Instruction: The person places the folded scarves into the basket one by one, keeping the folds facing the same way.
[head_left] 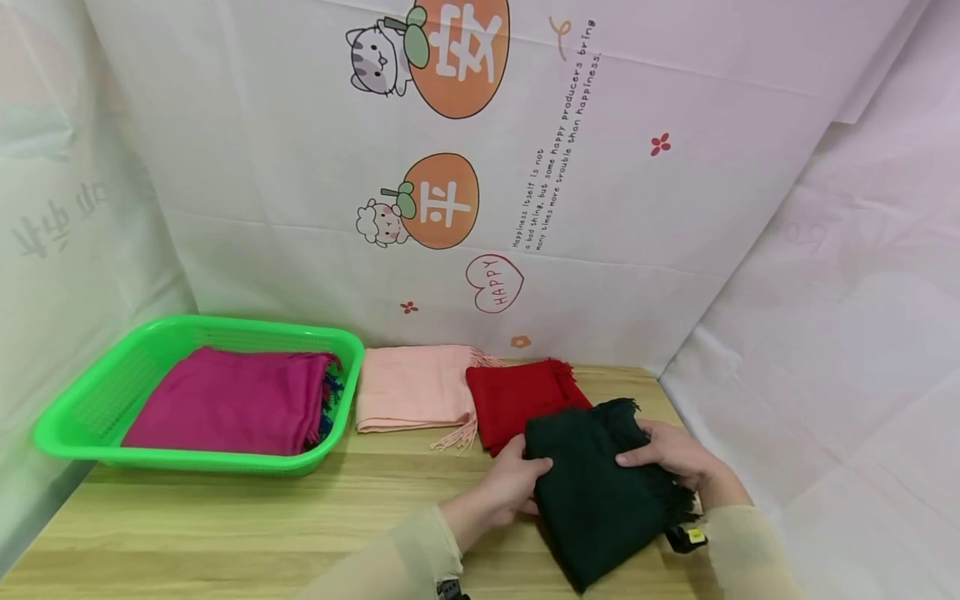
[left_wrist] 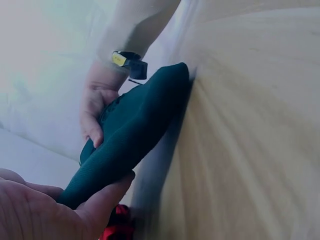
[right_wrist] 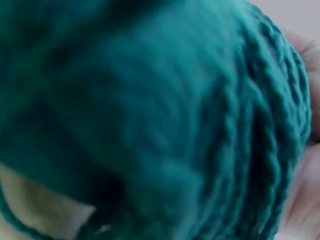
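Observation:
Both hands hold a folded dark green scarf (head_left: 600, 492) between them at the right of the table. The left hand (head_left: 513, 483) grips its left edge, thumb on top and fingers beneath. At the fringed right side, the right hand (head_left: 671, 454) grips the scarf with its thumb over the upper face. Twisted green fringe (right_wrist: 250, 130) fills much of the right wrist view, beside part of the right palm. In the left wrist view the scarf (left_wrist: 130, 135) is tilted, one end close over the table. Behind it lies a folded red scarf (head_left: 517, 400), partly covered in the head view.
A folded pink scarf (head_left: 416, 387) with fringe lies left of the red one. Farther left, a green plastic basket (head_left: 202, 460) holds a folded magenta scarf (head_left: 232, 400), with blue fringe at its right side. White printed cloth (head_left: 600, 192) hangs behind the wooden table (head_left: 300, 525).

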